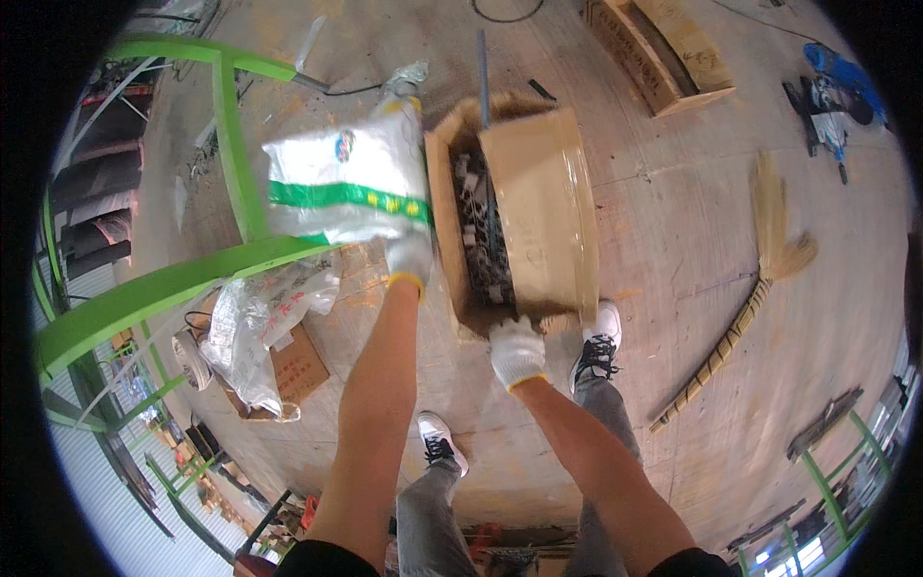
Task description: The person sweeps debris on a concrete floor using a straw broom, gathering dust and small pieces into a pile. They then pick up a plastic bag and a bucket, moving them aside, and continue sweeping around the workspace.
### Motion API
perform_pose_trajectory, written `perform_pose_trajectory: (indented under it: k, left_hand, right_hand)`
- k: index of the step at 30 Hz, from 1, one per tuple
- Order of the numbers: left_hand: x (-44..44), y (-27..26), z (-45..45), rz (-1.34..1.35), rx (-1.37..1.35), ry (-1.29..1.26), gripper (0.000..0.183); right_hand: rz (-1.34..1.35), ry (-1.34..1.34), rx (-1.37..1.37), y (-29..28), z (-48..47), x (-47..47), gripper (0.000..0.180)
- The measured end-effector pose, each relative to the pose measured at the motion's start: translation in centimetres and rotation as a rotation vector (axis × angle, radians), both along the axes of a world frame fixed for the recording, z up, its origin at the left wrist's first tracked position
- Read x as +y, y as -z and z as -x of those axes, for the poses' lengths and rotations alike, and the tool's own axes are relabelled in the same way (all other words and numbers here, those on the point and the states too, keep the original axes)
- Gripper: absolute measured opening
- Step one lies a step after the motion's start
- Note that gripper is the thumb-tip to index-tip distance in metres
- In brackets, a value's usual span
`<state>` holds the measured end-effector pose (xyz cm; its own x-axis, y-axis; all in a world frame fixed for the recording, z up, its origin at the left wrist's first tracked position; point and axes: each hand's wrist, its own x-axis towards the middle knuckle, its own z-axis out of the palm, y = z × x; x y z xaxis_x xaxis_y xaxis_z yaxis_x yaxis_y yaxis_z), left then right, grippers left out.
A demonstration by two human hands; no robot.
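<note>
My left hand (409,260), in a white knit glove with a yellow cuff, is at the lower edge of a white plastic sack (346,177) with a green stripe; its fingers are hidden behind the sack. My right hand (518,353), gloved alike, holds the near edge of an open cardboard box (551,216). Small dark and light parts (476,216) lie inside the box, and a grey rod (483,79) stands up from it. Another gloved hand (404,94) shows at the sack's far corner; whose it is, I cannot tell.
A green metal frame (234,144) reaches in from the left, with a carton (299,364) and clear plastic bag (252,317) below it. A straw broom (735,332) lies at right. A long open carton (649,65) and a blue tool (836,94) are farther off.
</note>
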<state>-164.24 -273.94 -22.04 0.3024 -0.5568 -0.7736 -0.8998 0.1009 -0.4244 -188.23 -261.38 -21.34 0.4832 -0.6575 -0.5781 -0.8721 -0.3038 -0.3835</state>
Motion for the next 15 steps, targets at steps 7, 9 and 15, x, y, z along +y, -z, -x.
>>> perform_pose_trajectory:
  k: [7,9,15]
  left_hand:
    - [16.6,-3.3,2.0,1.008,0.767,-1.299,0.032]
    - [20.8,-3.2,4.4,0.953,0.697,-1.315,0.035]
    - [34.9,-6.1,10.0,0.708,0.712,-1.445,0.047]
  right_hand:
    - [-0.068,-0.067,-0.111,-0.5,3.3,12.7,0.022]
    - [-0.151,-0.069,-0.067,-0.1,4.3,16.7,0.023]
    - [-0.179,-0.332,-0.114,0.2,11.2,26.3,0.027]
